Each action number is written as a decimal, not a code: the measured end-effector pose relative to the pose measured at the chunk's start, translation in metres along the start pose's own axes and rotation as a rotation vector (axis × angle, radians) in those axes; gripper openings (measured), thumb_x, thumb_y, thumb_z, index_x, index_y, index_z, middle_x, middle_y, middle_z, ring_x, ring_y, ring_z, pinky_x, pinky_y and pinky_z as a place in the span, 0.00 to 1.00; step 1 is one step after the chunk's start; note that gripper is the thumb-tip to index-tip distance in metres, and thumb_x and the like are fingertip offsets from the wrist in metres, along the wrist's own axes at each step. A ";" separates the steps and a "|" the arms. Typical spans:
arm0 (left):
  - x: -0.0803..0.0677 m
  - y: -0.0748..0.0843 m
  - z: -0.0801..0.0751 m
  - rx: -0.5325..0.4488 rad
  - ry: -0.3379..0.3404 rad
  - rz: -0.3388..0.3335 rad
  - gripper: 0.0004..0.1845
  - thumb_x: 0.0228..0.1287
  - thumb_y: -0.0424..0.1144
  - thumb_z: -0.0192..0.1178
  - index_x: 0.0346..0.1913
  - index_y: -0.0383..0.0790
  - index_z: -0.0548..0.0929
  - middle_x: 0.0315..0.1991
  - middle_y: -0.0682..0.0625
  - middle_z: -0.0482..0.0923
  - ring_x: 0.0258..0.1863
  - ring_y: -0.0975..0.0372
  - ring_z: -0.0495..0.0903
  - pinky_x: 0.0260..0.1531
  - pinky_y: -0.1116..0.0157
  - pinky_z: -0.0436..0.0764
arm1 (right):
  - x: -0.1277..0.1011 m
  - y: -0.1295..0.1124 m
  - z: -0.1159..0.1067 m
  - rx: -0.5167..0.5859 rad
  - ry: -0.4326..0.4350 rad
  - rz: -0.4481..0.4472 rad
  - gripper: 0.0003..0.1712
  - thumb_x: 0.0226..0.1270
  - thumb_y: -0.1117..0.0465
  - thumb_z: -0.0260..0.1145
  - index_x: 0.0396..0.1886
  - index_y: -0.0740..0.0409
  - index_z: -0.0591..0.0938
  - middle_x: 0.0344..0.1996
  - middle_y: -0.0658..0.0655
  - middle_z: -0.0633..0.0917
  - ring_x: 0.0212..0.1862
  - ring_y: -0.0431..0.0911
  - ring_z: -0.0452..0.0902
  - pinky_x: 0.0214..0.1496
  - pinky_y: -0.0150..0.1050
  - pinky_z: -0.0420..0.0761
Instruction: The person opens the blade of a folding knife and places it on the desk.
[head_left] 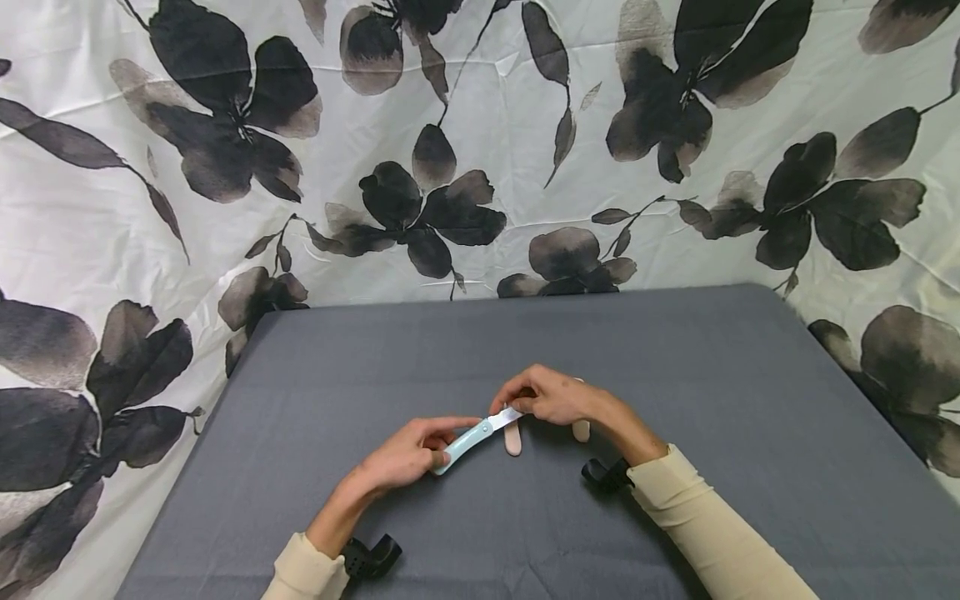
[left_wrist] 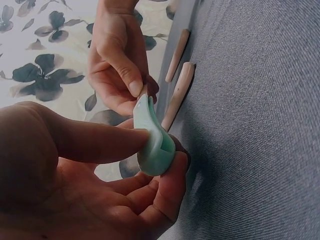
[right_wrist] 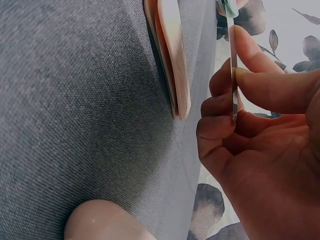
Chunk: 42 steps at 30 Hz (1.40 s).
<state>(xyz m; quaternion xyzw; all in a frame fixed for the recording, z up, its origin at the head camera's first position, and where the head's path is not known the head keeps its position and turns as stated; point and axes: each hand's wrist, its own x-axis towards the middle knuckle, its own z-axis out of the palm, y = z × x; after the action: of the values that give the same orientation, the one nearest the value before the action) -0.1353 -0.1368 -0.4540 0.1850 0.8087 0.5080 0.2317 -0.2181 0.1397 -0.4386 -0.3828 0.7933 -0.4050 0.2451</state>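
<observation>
Mint folding knife [head_left: 466, 444] is hovering mostly left of the leftmost pink folded knife [head_left: 513, 440], long axis slanting toward its far end, left fingers [head_left: 450, 423] pinching handle [left_wrist: 146, 117], right fingers [head_left: 512, 389] pinching blade [head_left: 502, 418], neither sitting nearer.

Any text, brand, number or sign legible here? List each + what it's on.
None readable in any view.
Knife handle: no lettering visible.
Blade: no legible marking; the right hand covers part of it.
Two pale pink pieces: no lettering visible.
Backdrop: flower print, no writing visible.
</observation>
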 end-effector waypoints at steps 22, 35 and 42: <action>0.006 0.005 -0.010 -0.049 -0.011 -0.028 0.35 0.63 0.24 0.56 0.74 0.47 0.75 0.48 0.34 0.83 0.36 0.61 0.80 0.38 0.67 0.77 | 0.009 0.002 -0.008 0.079 0.125 0.025 0.14 0.79 0.68 0.57 0.51 0.59 0.88 0.47 0.60 0.90 0.44 0.44 0.79 0.47 0.35 0.76; 0.015 0.001 0.000 -0.211 0.125 -0.016 0.34 0.69 0.26 0.57 0.78 0.43 0.69 0.54 0.31 0.80 0.39 0.62 0.83 0.41 0.67 0.80 | 0.017 0.007 0.000 0.348 0.426 0.096 0.23 0.73 0.66 0.66 0.66 0.66 0.78 0.41 0.64 0.85 0.41 0.58 0.85 0.45 0.46 0.85; 0.012 -0.001 0.007 -0.243 0.196 0.002 0.36 0.66 0.23 0.60 0.78 0.41 0.69 0.51 0.33 0.81 0.38 0.67 0.83 0.39 0.71 0.80 | 0.028 0.005 0.016 0.505 0.554 0.061 0.27 0.71 0.72 0.64 0.68 0.70 0.72 0.36 0.56 0.80 0.36 0.45 0.86 0.42 0.41 0.87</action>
<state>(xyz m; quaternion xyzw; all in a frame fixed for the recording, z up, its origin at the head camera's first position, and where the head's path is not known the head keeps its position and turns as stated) -0.1407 -0.1258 -0.4604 0.1058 0.7598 0.6180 0.1719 -0.2251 0.1115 -0.4534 -0.1624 0.7157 -0.6687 0.1199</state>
